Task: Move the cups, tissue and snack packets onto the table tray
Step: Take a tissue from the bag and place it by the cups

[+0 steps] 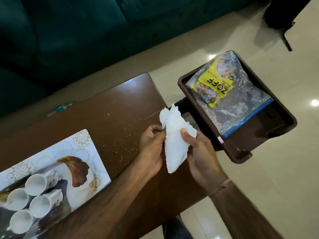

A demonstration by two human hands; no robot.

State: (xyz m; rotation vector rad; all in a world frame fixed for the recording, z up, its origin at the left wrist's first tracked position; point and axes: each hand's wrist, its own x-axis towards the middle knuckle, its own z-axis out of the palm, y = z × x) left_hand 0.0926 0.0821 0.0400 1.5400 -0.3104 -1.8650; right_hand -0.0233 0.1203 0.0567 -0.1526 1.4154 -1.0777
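While both hands meet above the right end of the brown wooden table (110,107), a crumpled white tissue (174,140) is held between them. The left hand (152,149) pinches the tissue's left edge between thumb and curled fingers; the right hand (200,152) grips its right side, thumb pressed on top and fingers wrapped beneath. The tissue hangs upright, its ragged upper end rising above the hands and its lower end pointing down over the table edge.

To the right, off the table and apart from it, sits a dark brown tray (241,150) on a dark stand over a pale tiled floor (259,187). Inside lie a yellow snack packet (214,83) and, partly beneath it, a clear zip bag (241,107) with a blue strip along one edge.

At the left end of the table lies a printed tray (82,149) with a bird design. Four white cups (36,183) stand clustered on its near-left portion, touching or just beside one another. A dark green sofa (69,31) runs behind the table.
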